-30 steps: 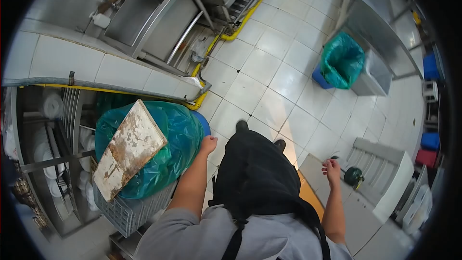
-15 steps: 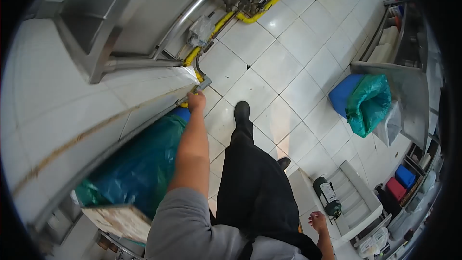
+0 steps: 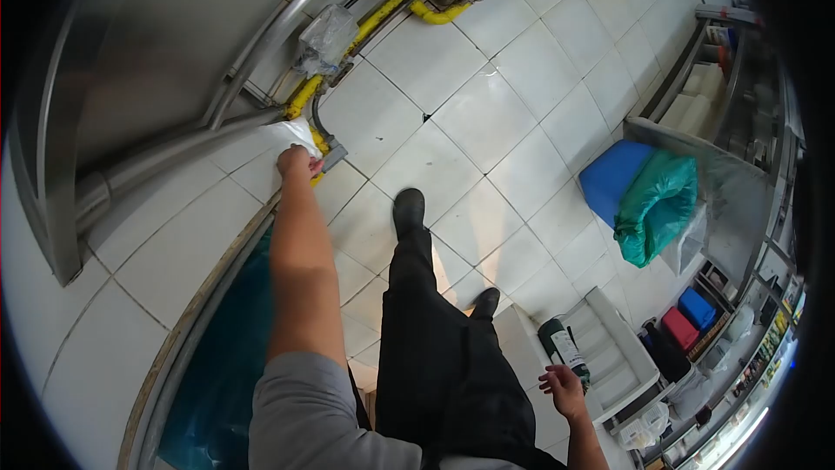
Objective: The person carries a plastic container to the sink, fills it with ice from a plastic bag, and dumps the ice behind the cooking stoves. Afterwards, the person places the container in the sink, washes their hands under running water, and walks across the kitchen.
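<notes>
In the head view, the tiled floor [image 3: 452,113] gives room from twelve to two o'clock, between the yellow pipe [image 3: 306,94] and the blue bin [image 3: 616,176]; towards nine, the tiled ledge [image 3: 165,244] and steel unit [image 3: 148,79] bound the left side. The white sheet [image 3: 294,133] lies at ten o'clock, at the ledge's corner beside the pipe, with the left hand [image 3: 298,162] against it, fingers curled; whether they pinch it cannot be told. The right hand [image 3: 567,390], towards five o'clock, has its fingers loosely spread, near the cylinder [image 3: 557,344], which it partly covers. The teal bag [image 3: 226,366] at seven o'clock is cut off by ledge and arm, and the outer corners are black. The sheet's visible part slants towards four o'clock; with its lower part covered, its long axis is unclear.
</notes>
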### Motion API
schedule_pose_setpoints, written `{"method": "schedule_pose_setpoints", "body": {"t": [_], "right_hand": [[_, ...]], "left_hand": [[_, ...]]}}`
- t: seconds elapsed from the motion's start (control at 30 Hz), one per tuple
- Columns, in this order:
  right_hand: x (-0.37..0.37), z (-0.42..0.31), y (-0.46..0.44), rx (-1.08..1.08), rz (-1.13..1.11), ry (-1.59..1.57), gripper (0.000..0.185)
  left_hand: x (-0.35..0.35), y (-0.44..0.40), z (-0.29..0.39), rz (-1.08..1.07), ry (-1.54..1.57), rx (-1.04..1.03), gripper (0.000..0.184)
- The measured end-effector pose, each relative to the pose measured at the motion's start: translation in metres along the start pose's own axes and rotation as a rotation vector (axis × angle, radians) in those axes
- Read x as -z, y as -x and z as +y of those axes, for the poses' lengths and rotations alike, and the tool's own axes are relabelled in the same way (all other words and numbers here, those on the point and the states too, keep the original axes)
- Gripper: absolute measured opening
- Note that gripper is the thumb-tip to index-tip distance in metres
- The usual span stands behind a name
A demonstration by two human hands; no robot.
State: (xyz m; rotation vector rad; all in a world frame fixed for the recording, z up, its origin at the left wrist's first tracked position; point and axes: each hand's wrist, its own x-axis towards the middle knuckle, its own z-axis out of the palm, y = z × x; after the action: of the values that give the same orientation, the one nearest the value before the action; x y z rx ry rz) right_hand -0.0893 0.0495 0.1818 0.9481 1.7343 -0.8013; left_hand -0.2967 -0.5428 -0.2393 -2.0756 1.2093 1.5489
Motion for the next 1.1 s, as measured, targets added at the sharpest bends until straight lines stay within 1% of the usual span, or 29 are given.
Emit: {"method": "schedule_pose_setpoints", "body": {"t": [0.03, 0.07, 0.1, 0.17, 0.2, 0.27, 0.33, 0.37, 0.43, 0.47, 0.53, 0.57, 0.6, 0.63, 0.67, 0.7, 0.73, 0.77, 0.8, 0.83, 0.87, 0.9, 0.93, 0.97, 1.0, 1.03, 1.07, 1.1], "right_hand": [[0.002, 0.003, 0.0, -0.009, 0.003, 0.017, 0.023], [0.004, 0.007, -0.001, -0.005, 0.012, 0.023, 0.023], [0.006, 0.014, -0.002, -0.028, 0.022, 0.032, 0.022], [0.015, 0.024, -0.001, -0.041, 0.024, 0.057, 0.021], [0.018, 0.028, 0.0, -0.037, 0.023, 0.083, 0.021], [0.025, 0.034, 0.002, -0.004, 0.01, 0.108, 0.022], [0.035, 0.039, -0.001, 0.075, -0.002, 0.114, 0.023], [0.04, 0.041, 0.003, 0.123, -0.014, 0.119, 0.023], [0.049, 0.03, 0.006, 0.21, 0.01, 0.134, 0.023], [0.055, 0.038, 0.002, 0.272, 0.011, 0.14, 0.023], [0.065, 0.033, 0.005, 0.388, 0.043, 0.206, 0.022], [0.074, 0.047, -0.017, 0.552, 0.052, 0.267, 0.021], [0.076, 0.046, -0.029, 0.625, 0.022, 0.199, 0.021], [0.079, 0.045, -0.049, 0.661, -0.016, 0.253, 0.022], [0.083, 0.042, -0.069, 0.877, 0.025, 0.438, 0.026], [0.076, 0.031, -0.073, 0.772, -0.136, 0.215, 0.032], [0.069, 0.008, -0.049, 0.71, -0.226, 0.189, 0.039], [0.061, -0.002, -0.045, 0.594, -0.307, 0.161, 0.045], [0.051, -0.009, -0.035, 0.551, -0.364, 0.163, 0.055], [0.041, -0.013, -0.015, 0.481, -0.468, 0.096, 0.062], [0.028, -0.02, 0.01, 0.41, -0.57, 0.041, 0.068], [0.016, -0.026, 0.041, 0.435, -0.597, 0.085, 0.068], [0.004, -0.026, 0.075, 0.37, -0.752, 0.013, 0.07], [-0.005, -0.022, 0.097, 0.291, -0.901, -0.049, 0.072], [-0.016, -0.018, 0.105, 0.302, -0.927, 0.015, 0.072], [-0.031, -0.012, 0.109, 0.246, -1.073, 0.05, 0.069], [-0.044, -0.004, 0.112, 0.175, -1.211, 0.089, 0.067], [-0.057, 0.007, 0.116, 0.175, -1.229, 0.156, 0.067]], "left_hand": [[-0.002, -0.005, 0.001, 0.031, 0.058, 0.01, 0.03], [-0.004, -0.007, 0.001, 0.061, 0.063, 0.053, 0.023], [-0.006, -0.016, -0.005, 0.056, 0.07, 0.058, 0.023], [0.001, -0.023, -0.018, -0.009, -0.411, -0.145, 0.02], [0.007, -0.007, -0.02, 0.002, -0.397, -0.149, 0.02], [0.004, 0.045, -0.036, 0.081, -0.504, -0.335, 0.022], [0.007, 0.093, -0.055, 0.112, -0.49, -0.512, 0.027], [0.008, 0.095, -0.078, 0.113, -0.558, -0.641, 0.028], [0.016, 0.157, -0.084, 0.018, -0.572, -0.671, 0.03], [0.027, 0.216, -0.086, -0.085, -0.527, -0.56, 0.031], [0.046, 0.288, -0.104, -0.139, -0.528, -0.607, 0.034], [0.06, 0.328, -0.118, -0.119, -0.522, -0.626, 0.034], [0.074, 0.373, -0.127, -0.196, -0.522, -0.644, 0.035], [0.088, 0.416, -0.137, -0.269, -0.518, -0.66, 0.035], [0.102, 0.454, -0.153, -0.241, -0.5, -0.664, 0.035], [0.117, 0.49, -0.174, -0.319, -0.499, -0.733, 0.035], [0.131, 0.527, -0.193, -0.39, -0.497, -0.806, 0.035], [0.147, 0.565, -0.208, -0.355, -0.484, -0.814, 0.035], [0.162, 0.604, -0.223, -0.369, -0.498, -0.856, 0.035], [0.176, 0.636, -0.242, -0.377, -0.499, -0.894, 0.035], [0.189, 0.657, -0.26, -0.355, -0.52, -0.978, 0.034], [0.201, 0.678, -0.277, -0.326, -0.543, -1.06, 0.033], [0.213, 0.705, -0.293, -0.239, -0.544, -1.16, 0.031], [0.222, 0.717, -0.312, -0.188, -0.505, -1.15, 0.031], [0.233, 0.726, -0.33, -0.15, -0.508, -1.267, 0.029], [0.244, 0.733, -0.347, -0.108, -0.518, -1.38, 0.028], [0.256, 0.745, -0.365, -0.053, -0.479, -1.362, 0.028], [0.271, 0.76, -0.38, -0.086, -0.444, -1.313, 0.026]]}}
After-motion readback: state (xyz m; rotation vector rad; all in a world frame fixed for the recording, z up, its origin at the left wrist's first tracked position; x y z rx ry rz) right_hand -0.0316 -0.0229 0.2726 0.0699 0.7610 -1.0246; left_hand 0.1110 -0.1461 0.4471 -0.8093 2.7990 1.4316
